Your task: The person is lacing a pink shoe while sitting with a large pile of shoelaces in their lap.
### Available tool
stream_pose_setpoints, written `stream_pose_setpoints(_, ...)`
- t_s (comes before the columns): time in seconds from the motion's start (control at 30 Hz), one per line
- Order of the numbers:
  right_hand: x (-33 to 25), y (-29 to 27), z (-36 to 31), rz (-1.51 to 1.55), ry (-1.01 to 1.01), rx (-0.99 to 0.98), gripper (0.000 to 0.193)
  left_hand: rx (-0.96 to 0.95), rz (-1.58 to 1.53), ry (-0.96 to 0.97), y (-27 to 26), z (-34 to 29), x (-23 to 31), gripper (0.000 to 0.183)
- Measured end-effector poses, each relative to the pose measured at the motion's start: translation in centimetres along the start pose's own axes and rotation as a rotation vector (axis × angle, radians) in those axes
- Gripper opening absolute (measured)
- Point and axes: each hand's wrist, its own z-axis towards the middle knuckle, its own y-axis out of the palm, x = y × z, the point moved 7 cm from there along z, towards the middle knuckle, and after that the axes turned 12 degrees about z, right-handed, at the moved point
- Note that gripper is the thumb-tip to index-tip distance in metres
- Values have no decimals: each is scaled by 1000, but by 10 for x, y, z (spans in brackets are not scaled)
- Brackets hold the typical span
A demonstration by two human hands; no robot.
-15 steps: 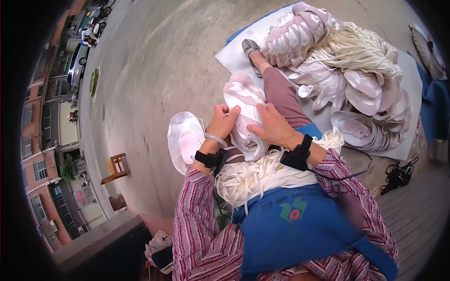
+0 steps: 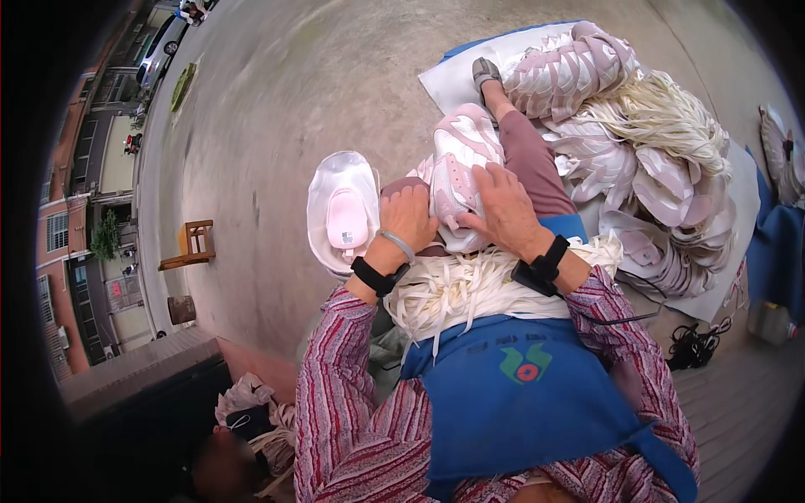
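Note:
A pink and white shoe upper (image 2: 466, 149) lies across my lap, its row of eyelets facing up. My right hand (image 2: 508, 211) grips its right side, fingers over the edge and thumb near the low end. My left hand (image 2: 409, 218) is curled at the lower left side of the shoe upper, its fingertips partly hidden. Under both wrists a thick bundle of cream shoelaces (image 2: 478, 289) rests on my blue apron (image 2: 503, 411). Beside my left hand is another white shoe upper (image 2: 320, 194), its pink insole-shaped part (image 2: 347, 220) facing up.
Stacked pink and white shoe uppers (image 2: 570, 71) and a heap of cream laces (image 2: 667, 117) lie on a pale sheet (image 2: 457, 80) at the right. A black cord coil (image 2: 696, 345) sits on the floor. At the left stand a small wooden stool (image 2: 194, 243) and a low wall (image 2: 142, 373).
The whole view has shifted. My left hand has come off the top of the shoe upper to its lower left side. My right hand stays on the right side, with its fingers now pointing more upward.

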Motion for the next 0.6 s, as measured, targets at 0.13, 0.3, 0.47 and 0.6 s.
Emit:
stream_pose_setpoints(0.13,5,-3,0,0,22,-37,69,-169,-34,-36,19,20,-2,30)
stream_pose_setpoints(0.3,0,-11,3,-111,70,-40,55,-108,-15,-22,6,21,8,34)
stream_pose_setpoints(0.47,14,-8,-8,7,151,-44,36,136,-79,8,-22,4,21,27)
stream_pose_setpoints(0.6,23,2,-12,71,204,-120,27,117,-181,-64,-13,-4,26,23)
